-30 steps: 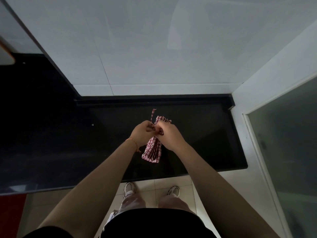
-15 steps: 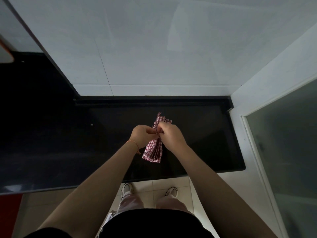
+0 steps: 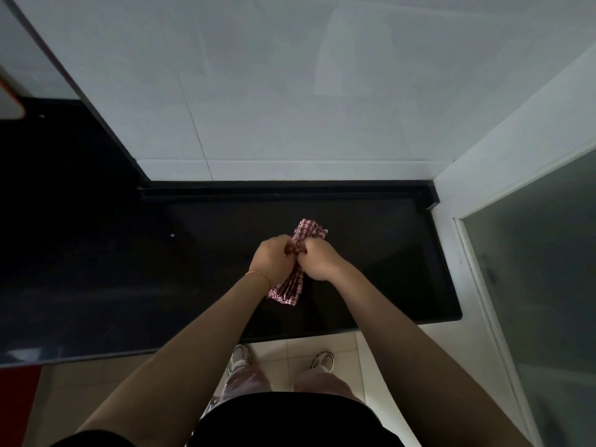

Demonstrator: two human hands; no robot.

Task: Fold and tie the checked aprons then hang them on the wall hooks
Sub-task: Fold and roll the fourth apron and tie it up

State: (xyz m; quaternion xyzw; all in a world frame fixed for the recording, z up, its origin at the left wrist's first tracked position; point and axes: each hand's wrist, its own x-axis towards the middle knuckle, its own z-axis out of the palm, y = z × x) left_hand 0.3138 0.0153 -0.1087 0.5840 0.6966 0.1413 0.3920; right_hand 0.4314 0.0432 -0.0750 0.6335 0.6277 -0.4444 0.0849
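Observation:
A red-and-white checked apron [image 3: 288, 290], folded into a narrow bundle, lies lengthwise on the black countertop [image 3: 387, 259]. My left hand [image 3: 271, 261] and my right hand [image 3: 317, 261] meet over the bundle's middle, knuckles together, each pinching the apron's strap where it wraps the fold. The bundle's far end [image 3: 309, 229] sticks out beyond my fingers and its near end shows below my wrists. The knot itself is hidden by my fingers. No wall hooks are in view.
White wall tiles [image 3: 290, 108] rise behind the counter. A white frame with frosted glass [image 3: 541, 285] stands at the right. The counter's front edge [image 3: 322, 330] runs above my shoes on the pale floor. A red cabinet front [image 3: 16, 408] shows at the lower left.
The loose strap end that stuck up beyond my hands is no longer visible. My hands have drawn closer together over the bundle's middle.

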